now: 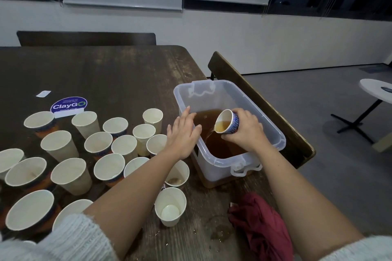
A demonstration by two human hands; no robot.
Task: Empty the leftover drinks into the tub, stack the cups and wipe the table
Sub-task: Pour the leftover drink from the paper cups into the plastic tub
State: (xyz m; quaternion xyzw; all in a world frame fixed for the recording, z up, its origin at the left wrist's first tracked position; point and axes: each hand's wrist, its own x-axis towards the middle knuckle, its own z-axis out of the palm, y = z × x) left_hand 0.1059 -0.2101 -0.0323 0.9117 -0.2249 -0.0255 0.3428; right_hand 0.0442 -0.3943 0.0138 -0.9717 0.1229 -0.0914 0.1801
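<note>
— How far along is it, from where you stand?

— Midway, I'd say. The right hand has its fingers wrapped round a blue-patterned paper cup, tipped on its side over the clear plastic tub, and a thin brown stream is running from the lip into the brown liquid already pooled there. The tub sits at the table's right edge.

— And the other hand?

— The left hand holds nothing. Fingers straight and a little spread, palm down, just by the tub's near-left wall; whether it actually touches the rim I can't tell.

— What about the rest of the cups?

— A big crowd of paper cups stands upright on the dark wooden table to the left, none stacked. Most look emptied from here, but one close to the tub shows brown dregs at the bottom. Some I simply can't see into.

— So stacking hasn't begun. Wiping?

— Not either, by the look of it. A maroon cloth lies crumpled near the front edge, and a wet patch sits just beside it on the wood.
</note>
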